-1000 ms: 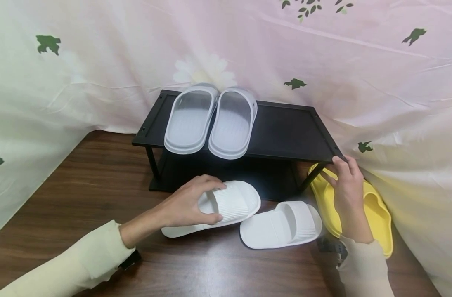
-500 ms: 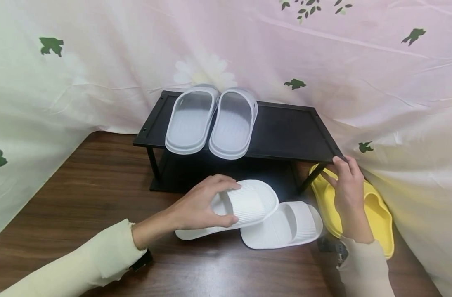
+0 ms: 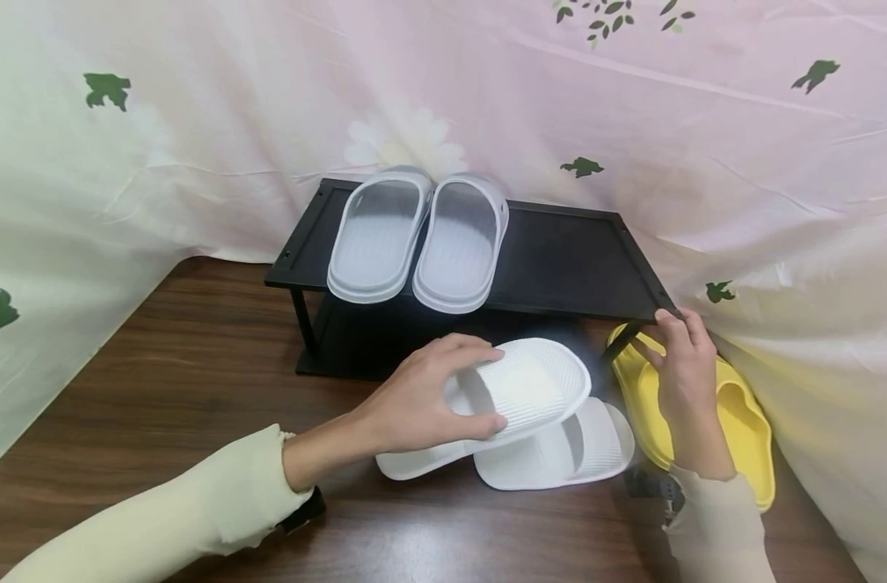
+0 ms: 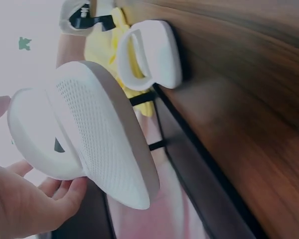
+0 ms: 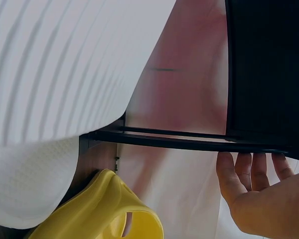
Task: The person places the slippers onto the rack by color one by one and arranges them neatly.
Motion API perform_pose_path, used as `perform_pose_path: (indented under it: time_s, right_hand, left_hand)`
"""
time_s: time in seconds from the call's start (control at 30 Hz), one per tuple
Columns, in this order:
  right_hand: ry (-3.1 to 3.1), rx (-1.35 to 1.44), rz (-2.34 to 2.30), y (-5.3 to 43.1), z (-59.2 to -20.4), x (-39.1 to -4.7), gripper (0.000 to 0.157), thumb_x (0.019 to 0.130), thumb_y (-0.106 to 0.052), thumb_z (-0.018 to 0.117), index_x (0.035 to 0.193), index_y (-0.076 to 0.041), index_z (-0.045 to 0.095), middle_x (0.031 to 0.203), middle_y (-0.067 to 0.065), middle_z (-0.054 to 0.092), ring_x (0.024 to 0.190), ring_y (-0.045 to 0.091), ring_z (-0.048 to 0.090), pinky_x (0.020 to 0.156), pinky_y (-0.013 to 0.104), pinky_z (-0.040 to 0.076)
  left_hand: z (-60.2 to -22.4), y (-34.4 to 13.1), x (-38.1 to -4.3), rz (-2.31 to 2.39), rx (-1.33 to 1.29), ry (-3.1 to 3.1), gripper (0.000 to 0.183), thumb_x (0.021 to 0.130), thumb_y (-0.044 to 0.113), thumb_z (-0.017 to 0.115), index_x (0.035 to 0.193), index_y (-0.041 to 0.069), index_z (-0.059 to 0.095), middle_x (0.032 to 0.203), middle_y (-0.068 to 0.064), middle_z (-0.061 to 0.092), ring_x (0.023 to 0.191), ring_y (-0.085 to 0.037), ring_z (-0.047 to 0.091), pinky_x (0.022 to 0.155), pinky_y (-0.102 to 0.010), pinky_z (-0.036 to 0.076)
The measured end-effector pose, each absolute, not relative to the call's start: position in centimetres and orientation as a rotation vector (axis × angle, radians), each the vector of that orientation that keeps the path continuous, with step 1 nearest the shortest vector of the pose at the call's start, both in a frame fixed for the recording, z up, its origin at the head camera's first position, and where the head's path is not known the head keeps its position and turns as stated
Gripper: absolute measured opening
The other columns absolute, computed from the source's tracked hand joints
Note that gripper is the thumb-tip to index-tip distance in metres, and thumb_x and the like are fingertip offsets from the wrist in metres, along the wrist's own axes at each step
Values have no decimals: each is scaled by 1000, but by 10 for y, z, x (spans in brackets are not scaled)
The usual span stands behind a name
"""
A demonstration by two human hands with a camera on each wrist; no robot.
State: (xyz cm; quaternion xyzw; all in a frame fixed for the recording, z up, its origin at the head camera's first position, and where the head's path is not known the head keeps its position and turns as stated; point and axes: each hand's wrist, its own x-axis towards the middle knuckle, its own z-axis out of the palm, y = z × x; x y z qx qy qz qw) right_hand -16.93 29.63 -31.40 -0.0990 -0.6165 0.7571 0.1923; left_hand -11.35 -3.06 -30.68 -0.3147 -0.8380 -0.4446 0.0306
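Note:
My left hand [image 3: 421,401] grips a white slipper [image 3: 534,385] by its ribbed strap, thumb on the near side and fingers on the far side. This slipper is raised and tilted, its toe overlapping the second white slipper [image 3: 596,445] in the head view; that one lies on the wood-grain surface. At the right front corner of the black shoe rack [image 3: 567,255], my right hand [image 3: 685,376] holds the top shelf's edge, fingertips on the corner and thumb near the leg. The right wrist view shows its fingertips [image 5: 229,162] at the shelf edge.
Two grey slippers [image 3: 414,235] stand side by side on the rack's top shelf. Yellow slippers [image 3: 742,413] lie right of the rack, partly hidden behind the right hand. A patterned cloth [image 3: 217,105] hangs behind and at both sides of the wooden surface [image 3: 181,364].
My left hand has lifted the white slipper and carried it to the right, over the second white slipper. The right hand has stayed at the rack's corner.

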Motion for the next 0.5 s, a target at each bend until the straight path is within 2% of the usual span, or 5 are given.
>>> perform_pose_path:
  time_s: [0.23, 0.5]
  right_hand:
    - [-1680, -260, 2148, 297, -315, -169, 7, 102, -16, 58, 103, -10, 62, 107, 3, 63, 95, 14, 63, 77, 24, 58]
    - [-1719, -287, 2118, 297, -316, -169, 9, 103, -18, 57, 104, -10, 61, 106, 2, 63, 99, 15, 63, 77, 22, 57]
  left_hand:
    - [-295, -20, -113, -1435, -977, -2570, 61, 79, 41, 83, 134, 18, 67, 133, 9, 58, 118, -8, 52, 93, -35, 48]
    - [-282, -12, -114, -1397, -956, -2549, 61, 80, 43, 83, 134, 19, 67, 130, 11, 61, 116, -4, 53, 93, -30, 48]
